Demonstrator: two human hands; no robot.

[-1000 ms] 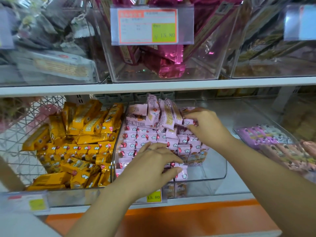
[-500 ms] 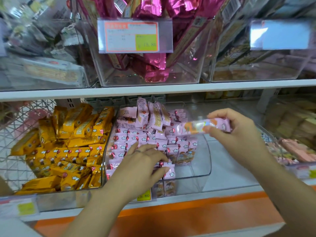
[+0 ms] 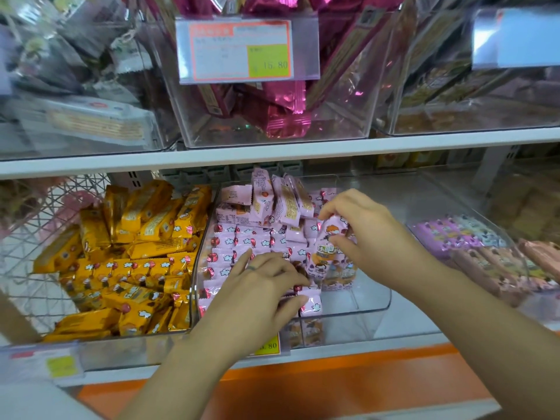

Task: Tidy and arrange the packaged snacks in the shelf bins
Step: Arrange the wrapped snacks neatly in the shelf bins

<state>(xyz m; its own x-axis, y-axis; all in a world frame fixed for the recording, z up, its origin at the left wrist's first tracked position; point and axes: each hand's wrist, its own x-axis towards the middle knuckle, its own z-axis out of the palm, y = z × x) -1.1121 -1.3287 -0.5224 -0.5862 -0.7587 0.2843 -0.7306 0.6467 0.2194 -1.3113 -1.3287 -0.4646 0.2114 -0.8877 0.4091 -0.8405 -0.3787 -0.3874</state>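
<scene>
A clear plastic bin [image 3: 369, 304] on the lower shelf holds several pink snack packets [image 3: 239, 241] stacked in rows. My right hand [image 3: 372, 234] pinches one pink snack packet [image 3: 328, 247] upright at the right end of the rows. My left hand [image 3: 257, 295] rests flat on the front rows, fingers spread and thumb against a packet at the stack's front. Some packets at the back of the bin stand loose and tilted.
A wire basket [image 3: 33, 253] at left holds several yellow snack packets [image 3: 136, 256]. To the right, another clear bin [image 3: 497, 237] holds purple and pink packets. Upper-shelf bins hold magenta foil packs [image 3: 281, 107]. A white shelf edge [image 3: 272, 153] runs overhead.
My right hand lifted a pink packet out of the rows, held it sideways above the bin, and has now brought it down upright at the stack's right side. The left hand stayed on the front rows.
</scene>
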